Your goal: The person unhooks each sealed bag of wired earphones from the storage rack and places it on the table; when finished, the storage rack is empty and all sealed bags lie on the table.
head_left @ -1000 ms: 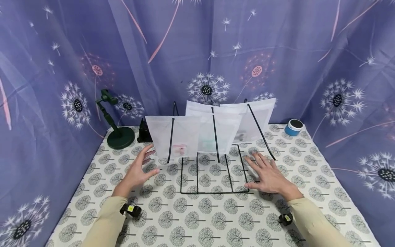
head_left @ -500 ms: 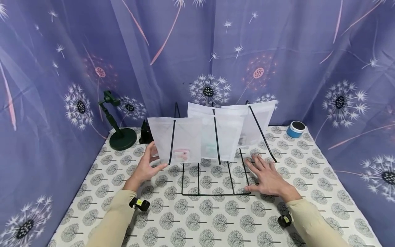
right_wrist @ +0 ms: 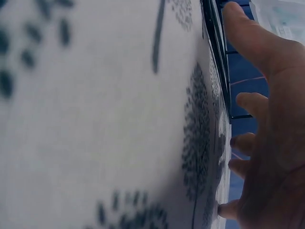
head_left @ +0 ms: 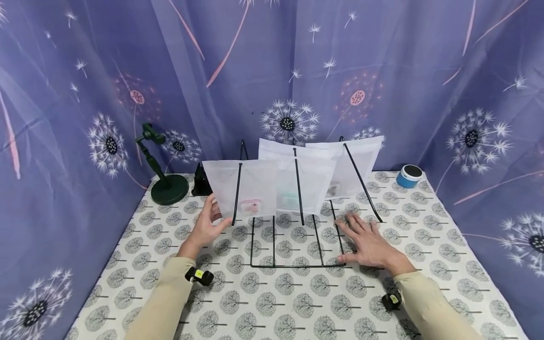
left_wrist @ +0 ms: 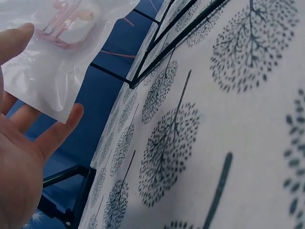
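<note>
A white zip pouch (head_left: 255, 182) with a small pink item inside hangs from the left arm of a black wire rack (head_left: 298, 267). My left hand (head_left: 206, 229) is at its lower left edge, thumb in front and fingers behind. In the left wrist view the thumb (left_wrist: 14, 43) overlaps the pouch and the fingers are spread below its corner. Two overlapping pouches, the front one (head_left: 303, 184) with a mint-green item, hang in the middle. A right pouch (head_left: 359, 160) holds something dark. My right hand (head_left: 367, 243) lies spread with fingertips beside the rack's right base wire, holding nothing.
A dark green stand (head_left: 169, 190) with a jointed arm is at the back left, next to a black object (head_left: 200, 180). A blue and white round device (head_left: 409, 176) sits at the back right. A purple dandelion-print curtain (head_left: 238, 71) surrounds the tree-print tablecloth (head_left: 272, 302).
My left hand has moved right and forward to the left pouch, so its thumb now meets the pouch's edge. The pouches swayed slightly. My right hand has stayed in place.
</note>
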Available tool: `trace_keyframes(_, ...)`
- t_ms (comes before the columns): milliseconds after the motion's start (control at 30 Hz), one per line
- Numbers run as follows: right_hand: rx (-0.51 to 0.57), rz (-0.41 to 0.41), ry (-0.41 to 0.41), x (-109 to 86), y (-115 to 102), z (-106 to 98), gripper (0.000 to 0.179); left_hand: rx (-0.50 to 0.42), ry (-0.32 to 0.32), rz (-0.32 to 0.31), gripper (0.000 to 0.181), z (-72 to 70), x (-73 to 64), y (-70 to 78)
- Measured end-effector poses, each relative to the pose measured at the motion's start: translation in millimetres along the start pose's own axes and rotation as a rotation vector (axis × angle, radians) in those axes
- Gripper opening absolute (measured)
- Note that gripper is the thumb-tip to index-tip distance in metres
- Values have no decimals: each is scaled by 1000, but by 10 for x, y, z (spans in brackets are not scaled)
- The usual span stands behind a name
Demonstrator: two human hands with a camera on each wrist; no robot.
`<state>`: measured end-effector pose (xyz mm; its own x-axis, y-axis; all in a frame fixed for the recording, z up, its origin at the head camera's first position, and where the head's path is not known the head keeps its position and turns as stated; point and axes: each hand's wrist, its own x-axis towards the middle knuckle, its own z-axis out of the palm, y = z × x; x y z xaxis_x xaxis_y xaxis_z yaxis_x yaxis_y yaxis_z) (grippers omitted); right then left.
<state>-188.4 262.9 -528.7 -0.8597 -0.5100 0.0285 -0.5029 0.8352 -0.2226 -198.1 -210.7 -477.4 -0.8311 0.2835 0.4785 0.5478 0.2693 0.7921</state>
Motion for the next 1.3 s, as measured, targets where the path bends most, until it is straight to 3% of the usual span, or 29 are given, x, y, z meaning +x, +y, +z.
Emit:
trace_keyframes(100,-7,2,-10,0,30,-17,105,-57,15,19,74,45,35,-21)
trace_keyframes(300,-3,-5,-19,-4,38,-32,103,3,77,70,61,96,55,-38)
trace_keyframes(500,0,-1,-35,-6,40,-19,103,-147,61,79,69,132,55,-120)
trace_keyframes(600,2,-5,-45,2,52,-3,103,-135,72,97,68,146,48,-221)
trace_keyframes(733,6,-19,-50,9,66,10,104,-116,91,61,65,169,59,-192)
trace_keyframes(800,8,-23,-52,9,71,11,104,-140,89,19,66,182,74,-110)
trace_keyframes(967,19,-22,-62,12,72,3,106,-207,97,-36,67,227,81,-128)
trace_keyframes(1167,33,-20,-67,9,53,-6,107,-109,140,-106,58,251,63,-63)
trace_keyframes(1300,23,-19,-70,6,49,1,107,-92,137,-172,54,255,36,-16)
